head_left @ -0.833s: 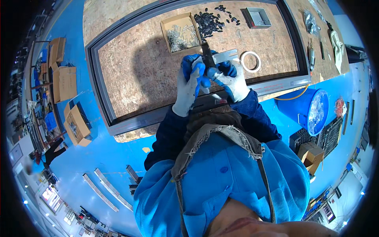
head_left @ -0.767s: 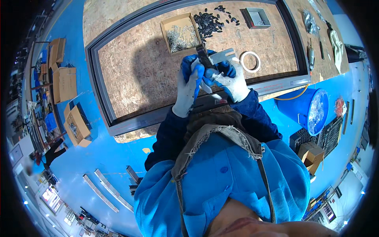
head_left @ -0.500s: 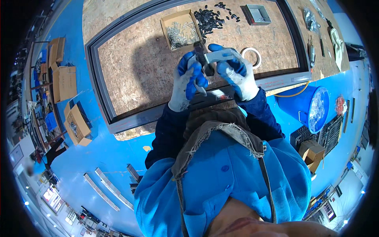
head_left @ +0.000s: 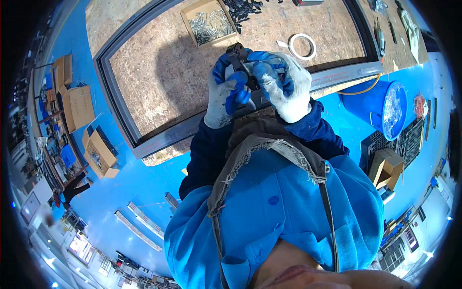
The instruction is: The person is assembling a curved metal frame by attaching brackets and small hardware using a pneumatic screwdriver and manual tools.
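Observation:
Both of my hands wear white gloves with blue-coated fingers, close together above the near side of a dark grey rectangular frame (head_left: 344, 73). Fingers of my left hand (head_left: 222, 96) are closed round a small dark fitting (head_left: 237, 53), whose exact kind I cannot make out. My right hand (head_left: 288, 89) is closed against the fitting's right side. Its fingers also pinch a pale grey strip (head_left: 270, 61), partly hidden by the glove. Beyond the hands stands a shallow cardboard box (head_left: 217, 40) holding loose silver screws (head_left: 208, 28).
A wooden work table (head_left: 139, 79) carries the frame. Black small parts (head_left: 243, 10) lie beside the box, and a roll of white tape (head_left: 313, 49) rests to the right. Tools (head_left: 380, 41) line the right edge. A blue bin (head_left: 378, 103) stands on the floor; cardboard boxes (head_left: 79, 108) are at left.
My right hand has closed in leftward and tilted over the dark fitting, covering much of the pale strip. The fitting has turned and risen slightly. The whole view has shifted, so the table sits higher.

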Action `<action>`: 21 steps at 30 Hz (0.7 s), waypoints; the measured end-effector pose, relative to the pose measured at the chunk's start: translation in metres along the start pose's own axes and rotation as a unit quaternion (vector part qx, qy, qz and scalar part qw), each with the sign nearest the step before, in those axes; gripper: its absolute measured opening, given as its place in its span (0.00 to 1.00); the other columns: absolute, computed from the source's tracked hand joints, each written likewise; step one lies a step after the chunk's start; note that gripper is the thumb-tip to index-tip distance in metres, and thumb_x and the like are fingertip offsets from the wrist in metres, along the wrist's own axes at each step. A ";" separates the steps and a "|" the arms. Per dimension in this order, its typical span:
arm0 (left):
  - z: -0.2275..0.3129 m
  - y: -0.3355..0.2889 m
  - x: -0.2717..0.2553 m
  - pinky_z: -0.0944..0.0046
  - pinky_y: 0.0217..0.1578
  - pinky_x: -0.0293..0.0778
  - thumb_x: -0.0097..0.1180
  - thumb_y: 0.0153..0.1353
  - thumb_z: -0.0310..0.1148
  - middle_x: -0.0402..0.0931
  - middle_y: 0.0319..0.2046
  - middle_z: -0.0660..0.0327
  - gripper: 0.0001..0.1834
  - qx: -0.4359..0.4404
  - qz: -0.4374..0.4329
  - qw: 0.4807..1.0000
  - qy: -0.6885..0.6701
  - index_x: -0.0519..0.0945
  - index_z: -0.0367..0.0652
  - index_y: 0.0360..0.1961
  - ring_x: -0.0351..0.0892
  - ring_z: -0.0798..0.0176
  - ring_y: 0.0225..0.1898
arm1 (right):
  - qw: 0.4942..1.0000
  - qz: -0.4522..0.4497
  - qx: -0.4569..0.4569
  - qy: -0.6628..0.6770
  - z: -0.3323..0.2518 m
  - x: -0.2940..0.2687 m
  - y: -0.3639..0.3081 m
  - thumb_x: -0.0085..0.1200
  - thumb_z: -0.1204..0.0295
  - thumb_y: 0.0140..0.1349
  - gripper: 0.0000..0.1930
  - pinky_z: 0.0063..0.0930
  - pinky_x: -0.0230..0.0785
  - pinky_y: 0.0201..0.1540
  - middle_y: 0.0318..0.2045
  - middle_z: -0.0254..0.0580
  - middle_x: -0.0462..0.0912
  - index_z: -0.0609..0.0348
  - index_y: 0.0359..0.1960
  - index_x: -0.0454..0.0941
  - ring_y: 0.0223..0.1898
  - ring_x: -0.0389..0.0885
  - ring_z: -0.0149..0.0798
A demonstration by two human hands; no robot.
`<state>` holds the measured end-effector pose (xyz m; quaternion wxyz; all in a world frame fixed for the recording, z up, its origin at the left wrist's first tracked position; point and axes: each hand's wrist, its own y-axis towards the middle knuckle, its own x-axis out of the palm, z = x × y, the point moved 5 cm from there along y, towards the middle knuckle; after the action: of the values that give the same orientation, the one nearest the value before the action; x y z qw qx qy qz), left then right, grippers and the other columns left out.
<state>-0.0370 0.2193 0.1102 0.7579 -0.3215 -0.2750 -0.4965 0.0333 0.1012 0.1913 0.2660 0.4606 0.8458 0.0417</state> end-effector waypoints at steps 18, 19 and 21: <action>0.012 0.005 0.009 0.74 0.14 0.66 0.68 0.46 0.50 0.77 0.39 0.58 0.39 0.096 -0.061 0.989 0.099 0.67 0.39 0.54 0.70 0.74 0.18 | 0.997 0.036 0.010 0.065 -0.021 -0.007 0.006 0.57 0.76 0.48 0.14 0.29 0.73 0.35 0.30 0.47 0.80 0.63 0.39 0.77 0.31 0.82 0.46; 0.010 0.006 0.009 0.73 0.14 0.66 0.67 0.47 0.48 0.77 0.37 0.59 0.38 0.081 -0.053 0.992 0.075 0.67 0.40 0.55 0.69 0.74 0.17 | 0.996 0.044 0.019 0.078 -0.022 -0.007 0.007 0.57 0.76 0.49 0.13 0.29 0.73 0.35 0.29 0.48 0.80 0.63 0.39 0.77 0.31 0.82 0.45; 0.008 0.006 0.006 0.72 0.13 0.66 0.66 0.49 0.46 0.76 0.35 0.60 0.36 0.066 -0.046 0.995 0.051 0.66 0.41 0.56 0.68 0.73 0.15 | 0.996 0.070 0.010 0.059 -0.022 -0.007 0.010 0.56 0.74 0.54 0.11 0.27 0.72 0.32 0.26 0.46 0.81 0.65 0.38 0.77 0.27 0.81 0.38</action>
<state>-0.0302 0.2237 0.1190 0.7673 -0.2320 -0.2825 -0.5270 0.0332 0.1050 0.2166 0.2076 0.5184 0.8258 0.0785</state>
